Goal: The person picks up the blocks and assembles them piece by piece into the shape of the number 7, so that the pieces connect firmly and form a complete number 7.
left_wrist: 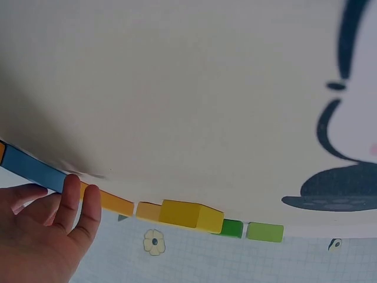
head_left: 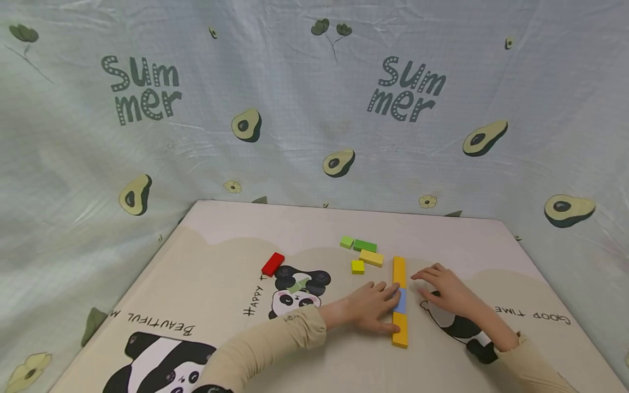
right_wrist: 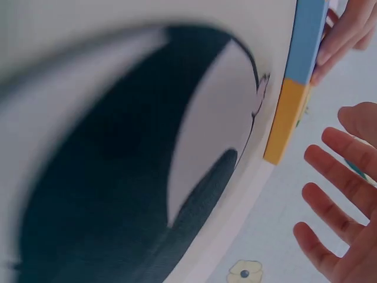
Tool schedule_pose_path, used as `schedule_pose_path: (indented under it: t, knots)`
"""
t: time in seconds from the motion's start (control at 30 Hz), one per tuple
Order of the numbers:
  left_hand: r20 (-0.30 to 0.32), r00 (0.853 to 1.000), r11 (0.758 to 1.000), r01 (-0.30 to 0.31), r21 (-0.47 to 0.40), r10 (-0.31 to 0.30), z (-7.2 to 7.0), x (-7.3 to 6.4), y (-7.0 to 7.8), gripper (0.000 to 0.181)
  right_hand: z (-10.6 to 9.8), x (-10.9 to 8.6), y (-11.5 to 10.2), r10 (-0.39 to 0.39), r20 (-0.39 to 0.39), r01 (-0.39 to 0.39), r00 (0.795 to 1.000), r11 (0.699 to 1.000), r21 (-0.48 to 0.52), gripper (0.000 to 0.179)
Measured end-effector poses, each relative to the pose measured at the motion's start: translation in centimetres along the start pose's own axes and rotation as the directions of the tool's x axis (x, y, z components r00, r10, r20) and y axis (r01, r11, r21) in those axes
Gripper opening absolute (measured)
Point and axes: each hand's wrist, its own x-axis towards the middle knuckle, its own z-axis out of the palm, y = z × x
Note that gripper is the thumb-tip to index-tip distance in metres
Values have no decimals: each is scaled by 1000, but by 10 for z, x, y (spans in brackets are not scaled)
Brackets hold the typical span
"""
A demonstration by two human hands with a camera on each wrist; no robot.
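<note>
Two orange blocks, the far one (head_left: 399,268) and the near one (head_left: 400,334), lie end to end in a straight row with a blue block (head_left: 402,302) between them. My left hand (head_left: 371,307) reaches in from the left, its fingertips at the row's left side and partly over the blue block. In the left wrist view its extended fingers touch the row along the blue block (left_wrist: 35,170). To the right of the row, my right hand (head_left: 449,292) hovers with spread fingers, apart from the blocks and holding nothing. The right wrist view shows a gap between its fingertips and the orange block (right_wrist: 285,121).
Left of the row's far end lie a pale yellow block (head_left: 371,257), a small bright yellow block (head_left: 357,267), a green block (head_left: 365,245) and a small light green block (head_left: 346,242). A red block (head_left: 273,264) sits farther left. A printed curtain (head_left: 295,82) hangs behind the panda-patterned tabletop (head_left: 226,245).
</note>
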Motion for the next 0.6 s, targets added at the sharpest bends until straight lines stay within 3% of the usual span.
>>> schedule_pose_path:
  t: [0.3, 0.6]
  knots:
    - [-7, 1000, 1000, -5, 22, 5, 0, 0, 0, 77, 13, 35, 15, 28, 68, -29, 997, 999, 15, 23]
    - [33, 999, 1000, -15, 26, 14, -4, 1, 0, 76, 25, 64, 19, -48, 129, 49, 990, 999, -10, 32]
